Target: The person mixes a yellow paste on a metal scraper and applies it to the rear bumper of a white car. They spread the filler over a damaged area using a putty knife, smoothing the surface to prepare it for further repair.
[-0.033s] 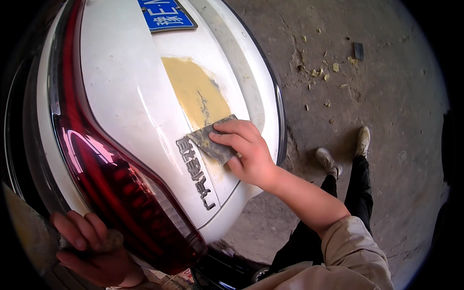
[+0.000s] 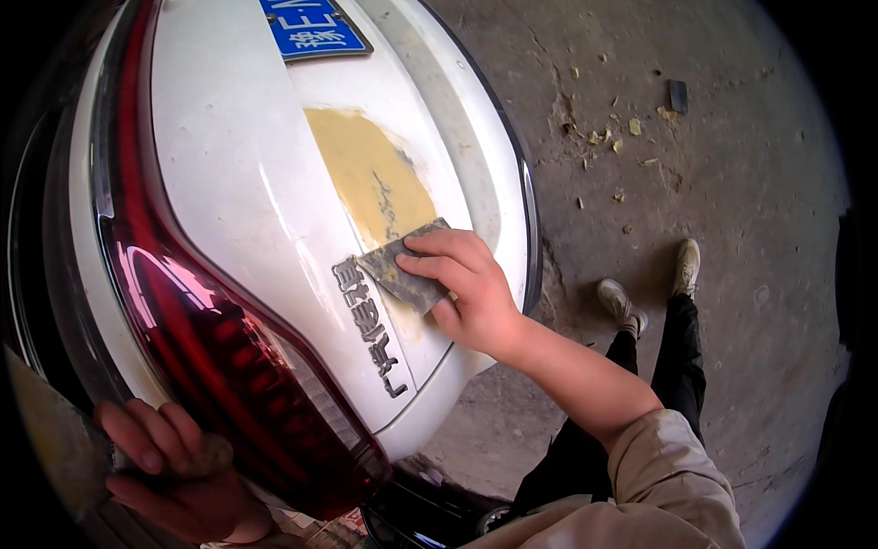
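My right hand (image 2: pixel 480 291) is closed on a dark grey, thin square putty spreader (image 2: pixel 412 274) smeared with dried yellow. The spreader lies against the white car's rear panel (image 2: pixel 219 183), at the near edge of a yellow putty patch (image 2: pixel 366 165). Grey streaks run down the middle of that patch. At the lower left my left hand (image 2: pixel 174 467) is wrapped round the handle (image 2: pixel 215 453) of a flat putty board (image 2: pixel 55 439). Yellowish filler is on the board's face, which is partly cut off by the picture's dark rim.
Raised dark metal lettering (image 2: pixel 370 325) sits beside the spreader. A red tail light (image 2: pixel 229 357) curves along the left, and a blue number plate (image 2: pixel 320 32) is at the top. On the concrete floor (image 2: pixel 750 183) lie yellow scraps (image 2: pixel 604 137) and a dark rectangular piece (image 2: pixel 678 97).
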Action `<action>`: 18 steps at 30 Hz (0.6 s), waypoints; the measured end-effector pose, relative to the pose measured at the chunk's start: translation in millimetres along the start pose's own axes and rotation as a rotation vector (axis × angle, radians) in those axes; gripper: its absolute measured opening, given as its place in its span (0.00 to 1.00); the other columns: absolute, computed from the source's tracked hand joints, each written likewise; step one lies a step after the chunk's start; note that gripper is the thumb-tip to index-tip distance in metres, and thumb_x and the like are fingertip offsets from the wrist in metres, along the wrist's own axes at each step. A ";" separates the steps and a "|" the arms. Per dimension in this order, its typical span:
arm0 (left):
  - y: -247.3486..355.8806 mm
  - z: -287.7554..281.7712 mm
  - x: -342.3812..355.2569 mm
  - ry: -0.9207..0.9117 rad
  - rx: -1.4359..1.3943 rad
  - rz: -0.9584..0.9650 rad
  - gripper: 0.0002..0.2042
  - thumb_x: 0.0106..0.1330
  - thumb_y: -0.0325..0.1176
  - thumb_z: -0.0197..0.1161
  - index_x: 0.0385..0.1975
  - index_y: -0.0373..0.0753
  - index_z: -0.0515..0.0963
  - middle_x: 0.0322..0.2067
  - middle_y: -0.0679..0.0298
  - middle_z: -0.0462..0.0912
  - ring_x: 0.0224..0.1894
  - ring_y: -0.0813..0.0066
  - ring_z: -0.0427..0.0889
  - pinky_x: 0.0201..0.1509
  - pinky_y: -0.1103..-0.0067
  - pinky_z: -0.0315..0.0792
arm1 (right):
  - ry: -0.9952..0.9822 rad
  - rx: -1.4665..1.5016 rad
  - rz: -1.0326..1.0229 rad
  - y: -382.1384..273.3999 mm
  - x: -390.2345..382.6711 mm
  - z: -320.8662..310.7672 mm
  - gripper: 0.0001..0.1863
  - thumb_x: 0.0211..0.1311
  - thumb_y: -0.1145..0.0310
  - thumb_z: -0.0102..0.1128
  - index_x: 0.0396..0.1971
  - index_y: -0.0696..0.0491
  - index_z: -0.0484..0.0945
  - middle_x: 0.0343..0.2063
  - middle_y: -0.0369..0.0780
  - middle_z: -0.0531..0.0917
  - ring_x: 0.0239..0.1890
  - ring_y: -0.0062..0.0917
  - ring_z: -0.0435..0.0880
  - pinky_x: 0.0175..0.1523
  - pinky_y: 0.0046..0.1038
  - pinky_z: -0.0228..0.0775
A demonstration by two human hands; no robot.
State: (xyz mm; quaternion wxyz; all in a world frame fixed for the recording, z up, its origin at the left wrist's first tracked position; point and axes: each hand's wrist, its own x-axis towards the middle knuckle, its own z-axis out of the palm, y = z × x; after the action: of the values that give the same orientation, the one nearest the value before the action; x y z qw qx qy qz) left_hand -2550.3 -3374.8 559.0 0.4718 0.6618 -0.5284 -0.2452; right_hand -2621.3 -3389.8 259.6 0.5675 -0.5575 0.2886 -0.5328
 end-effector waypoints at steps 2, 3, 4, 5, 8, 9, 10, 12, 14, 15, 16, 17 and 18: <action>-0.3 0.0 0.2 -0.003 0.009 0.007 0.17 0.74 0.43 0.49 0.28 0.39 0.56 0.27 0.68 0.54 0.23 0.81 0.51 0.28 0.82 0.52 | -0.006 -0.005 0.002 -1.7 -5.9 -0.4 0.28 0.34 0.85 0.56 0.43 0.52 0.81 0.47 0.40 0.79 0.51 0.37 0.76 0.56 0.36 0.68; -0.6 -0.2 0.4 -0.007 0.014 0.012 0.17 0.74 0.43 0.49 0.28 0.39 0.56 0.27 0.68 0.54 0.23 0.81 0.51 0.28 0.83 0.52 | -0.006 -0.008 0.005 -2.7 -8.3 -0.5 0.28 0.34 0.85 0.56 0.43 0.52 0.81 0.47 0.40 0.79 0.51 0.37 0.76 0.56 0.36 0.68; -0.7 -0.1 0.8 -0.011 0.019 0.016 0.17 0.74 0.43 0.48 0.28 0.39 0.56 0.27 0.68 0.54 0.23 0.82 0.51 0.28 0.83 0.52 | -0.006 -0.011 0.009 -3.5 -10.2 -0.7 0.28 0.34 0.85 0.56 0.44 0.52 0.81 0.47 0.40 0.79 0.51 0.36 0.76 0.56 0.36 0.67; -1.2 1.3 0.8 0.000 0.039 0.027 0.17 0.74 0.43 0.48 0.28 0.39 0.56 0.26 0.68 0.54 0.23 0.82 0.51 0.28 0.83 0.52 | -0.013 -0.017 0.008 -3.4 -12.2 -1.0 0.28 0.34 0.85 0.56 0.44 0.52 0.81 0.47 0.40 0.79 0.51 0.36 0.76 0.56 0.36 0.67; -1.8 4.5 0.9 0.018 0.067 0.040 0.17 0.74 0.44 0.48 0.28 0.40 0.56 0.26 0.68 0.54 0.23 0.82 0.51 0.28 0.83 0.52 | -0.025 -0.020 0.009 -2.3 -18.2 -1.9 0.29 0.34 0.85 0.56 0.44 0.52 0.81 0.47 0.39 0.79 0.52 0.36 0.75 0.57 0.36 0.67; -1.4 3.5 1.1 0.015 0.055 0.031 0.17 0.74 0.44 0.48 0.28 0.40 0.56 0.25 0.68 0.54 0.23 0.82 0.51 0.28 0.83 0.52 | -0.023 -0.009 0.010 -1.7 -20.5 -1.5 0.29 0.34 0.85 0.56 0.44 0.52 0.81 0.48 0.39 0.79 0.52 0.36 0.75 0.57 0.36 0.67; -1.0 2.7 1.6 0.010 0.044 0.022 0.17 0.74 0.44 0.48 0.27 0.40 0.56 0.25 0.68 0.54 0.23 0.82 0.51 0.28 0.83 0.52 | -0.021 0.002 0.012 -1.3 -22.9 -1.1 0.29 0.34 0.85 0.56 0.44 0.51 0.81 0.48 0.39 0.79 0.52 0.36 0.75 0.58 0.36 0.66; 1.1 1.8 1.6 -0.053 -0.037 -0.053 0.17 0.74 0.44 0.48 0.27 0.40 0.56 0.25 0.68 0.54 0.23 0.82 0.51 0.28 0.82 0.52 | -0.032 -0.012 0.007 -0.2 -30.3 -0.4 0.29 0.34 0.85 0.56 0.44 0.51 0.81 0.48 0.39 0.79 0.52 0.36 0.75 0.58 0.36 0.66; 2.3 2.0 1.3 -0.084 -0.080 -0.088 0.17 0.74 0.44 0.48 0.27 0.40 0.56 0.25 0.68 0.55 0.23 0.81 0.51 0.27 0.82 0.52 | -0.043 -0.016 0.004 -0.7 -37.4 -0.7 0.29 0.34 0.85 0.56 0.44 0.51 0.81 0.48 0.39 0.79 0.53 0.36 0.75 0.58 0.36 0.66; 2.1 2.6 1.6 -0.084 -0.082 -0.085 0.17 0.74 0.44 0.48 0.27 0.40 0.56 0.25 0.68 0.55 0.23 0.81 0.51 0.27 0.83 0.52 | -0.049 -0.012 0.003 -1.6 -40.6 -1.2 0.29 0.34 0.85 0.56 0.44 0.51 0.81 0.49 0.38 0.79 0.53 0.36 0.75 0.58 0.36 0.66; 2.2 2.9 1.9 -0.083 -0.084 -0.082 0.17 0.74 0.44 0.48 0.27 0.40 0.56 0.25 0.68 0.55 0.23 0.81 0.52 0.27 0.83 0.51 | -0.055 -0.008 0.002 -2.6 -43.3 -1.1 0.30 0.33 0.85 0.56 0.45 0.51 0.81 0.49 0.38 0.79 0.54 0.37 0.75 0.58 0.36 0.66; 3.2 2.3 2.7 -0.105 -0.112 -0.105 0.17 0.74 0.44 0.48 0.28 0.40 0.56 0.25 0.68 0.55 0.23 0.81 0.52 0.27 0.83 0.52 | -0.048 -0.006 -0.011 -3.4 -45.7 -1.0 0.30 0.33 0.85 0.56 0.44 0.53 0.81 0.49 0.40 0.79 0.53 0.38 0.75 0.58 0.36 0.67; 4.7 0.5 4.0 -0.126 -0.141 -0.127 0.17 0.74 0.44 0.48 0.28 0.40 0.56 0.25 0.68 0.55 0.23 0.81 0.53 0.27 0.83 0.52 | -0.041 -0.003 -0.025 -4.3 -48.0 -0.9 0.30 0.32 0.85 0.55 0.44 0.54 0.81 0.49 0.41 0.79 0.52 0.39 0.76 0.57 0.37 0.68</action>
State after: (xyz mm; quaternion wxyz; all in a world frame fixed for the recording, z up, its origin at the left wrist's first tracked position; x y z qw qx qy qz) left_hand -2551.7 -3378.7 563.6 0.4665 0.6426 -0.4954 -0.3523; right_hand -2636.1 -3344.8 250.7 0.5657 -0.5729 0.2706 -0.5277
